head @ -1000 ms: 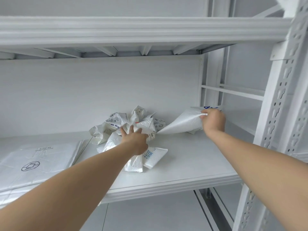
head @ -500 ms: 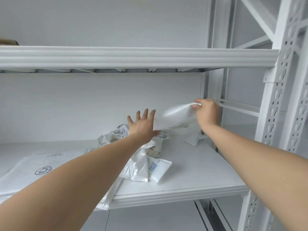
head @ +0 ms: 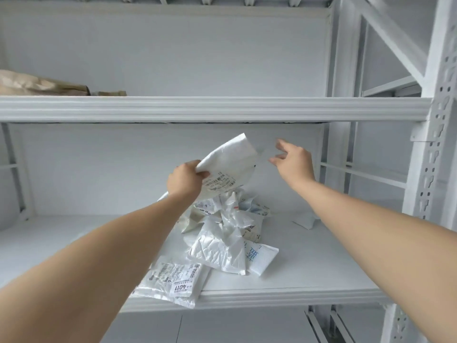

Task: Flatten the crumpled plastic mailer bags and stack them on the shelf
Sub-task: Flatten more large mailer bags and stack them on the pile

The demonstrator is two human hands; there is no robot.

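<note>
My left hand (head: 186,179) grips the lower left edge of a white plastic mailer bag (head: 228,164) with a printed label, held up in the air above the shelf (head: 309,266). My right hand (head: 293,161) hovers just right of that bag with fingers spread, holding nothing. Below lies a pile of crumpled mailer bags (head: 222,231). A flatter labelled bag (head: 173,280) hangs over the shelf's front edge beside my left forearm.
A white metal rack surrounds the scene, with an upper shelf beam (head: 210,108) just above my hands and a perforated upright (head: 435,169) at right. Brown paper bags (head: 37,85) lie on the upper shelf at left. A small white scrap (head: 305,221) lies at right.
My right hand let go of the bag and opened. My left hand, open before, took hold of the bag and lifted it. The camera tilted upward.
</note>
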